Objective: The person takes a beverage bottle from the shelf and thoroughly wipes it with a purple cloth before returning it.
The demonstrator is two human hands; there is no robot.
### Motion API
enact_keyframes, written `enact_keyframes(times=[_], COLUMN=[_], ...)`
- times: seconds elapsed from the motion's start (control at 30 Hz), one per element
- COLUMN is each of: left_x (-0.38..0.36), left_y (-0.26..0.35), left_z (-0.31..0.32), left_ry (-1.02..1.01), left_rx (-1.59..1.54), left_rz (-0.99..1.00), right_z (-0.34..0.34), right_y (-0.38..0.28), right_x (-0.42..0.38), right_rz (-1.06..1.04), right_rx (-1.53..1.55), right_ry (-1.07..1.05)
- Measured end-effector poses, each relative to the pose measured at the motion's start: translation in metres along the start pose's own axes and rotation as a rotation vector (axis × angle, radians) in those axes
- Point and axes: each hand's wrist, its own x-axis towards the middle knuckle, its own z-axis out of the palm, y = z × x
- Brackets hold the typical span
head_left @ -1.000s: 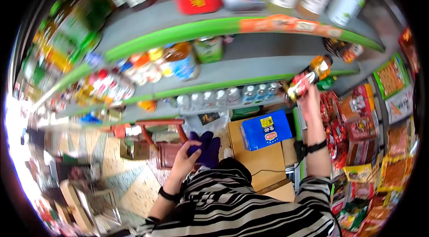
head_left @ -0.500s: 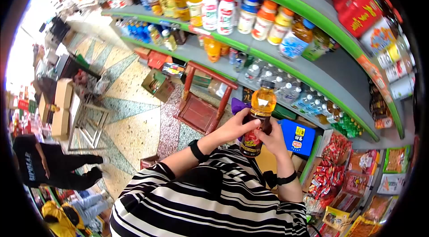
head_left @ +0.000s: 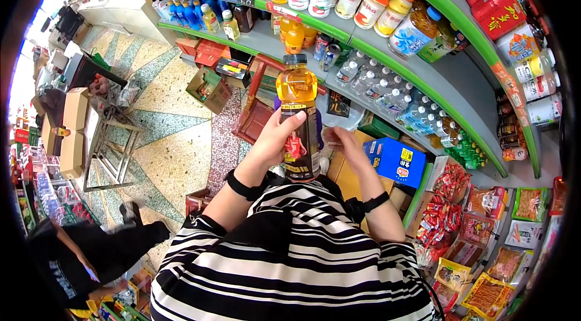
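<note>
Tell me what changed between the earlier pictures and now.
The right hand brought the bottle leftward from beside the shelves to the left hand; both held it, then the right let go, leaving it in the left. The blue box and red chair stayed put.

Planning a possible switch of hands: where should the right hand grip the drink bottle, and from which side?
I'd grip the lower part of the drink bottle, coming from its right. The left hand wraps its left side, thumb across the front higher up, while the straight lower right flank looks uncovered and faces the right hand.
</note>
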Motion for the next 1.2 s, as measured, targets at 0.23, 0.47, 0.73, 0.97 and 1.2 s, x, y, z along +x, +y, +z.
enact_keyframes(times=[0.23, 0.47, 0.73, 0.97, 1.2], left_x=[-0.012, -0.022, -0.034, -0.031, -0.04], left_y=[0.009, 0.016, 0.032, 0.029, 0.039], left_z=[0.0, -0.02, -0.012, -0.029, -0.025], left_ry=[-0.195, -0.225, -0.109, -0.208, -0.128], left_rx=[-0.015, 0.03, 0.212, 0.103, 0.214], left_rz=[-0.061, -0.073, 0.105, 0.091, 0.145], right_z=[0.03, 0.01, 0.011, -0.004, -0.008], right_y=[0.011, -0.013, -0.052, -0.031, -0.076], right_x=[0.008, 0.002, -0.02, -0.016, -0.04], right_rz=[0.121, -0.038, -0.217, -0.287, -0.369], right_rx=[0.318, 0.566, 0.667, 1.11, 0.858], right_ry=[-0.347, -0.609, -0.282, -0.486, -0.539])
